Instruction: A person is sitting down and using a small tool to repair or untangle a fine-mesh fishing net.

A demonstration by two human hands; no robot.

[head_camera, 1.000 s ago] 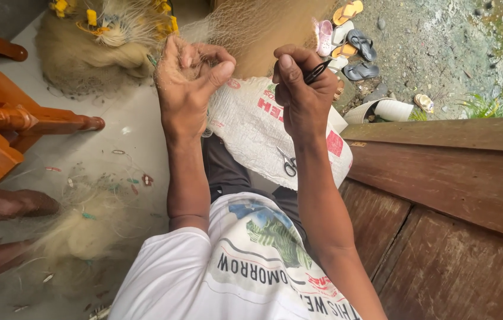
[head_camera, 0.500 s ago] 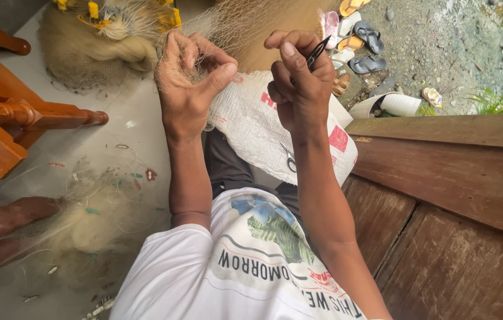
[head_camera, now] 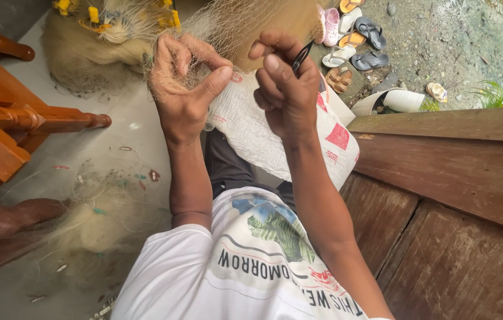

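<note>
Both hands have drifted closer together over my lap: my left hand point(head_camera: 183, 89) pinches the fine net point(head_camera: 228, 24), my right hand point(head_camera: 287, 89) is closed around what looks like a black netting needle point(head_camera: 302, 56). Keep that mesh taut.

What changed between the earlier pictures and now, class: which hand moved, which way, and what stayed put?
The right hand rose slightly and edged toward the left hand, tipping its thin black tool more upright. The left hand's thumb closed closer to its fingers in the fine netting. Nothing was taken up or let go. The white sack on the lap, the wooden chair and the sandals stayed.
</note>
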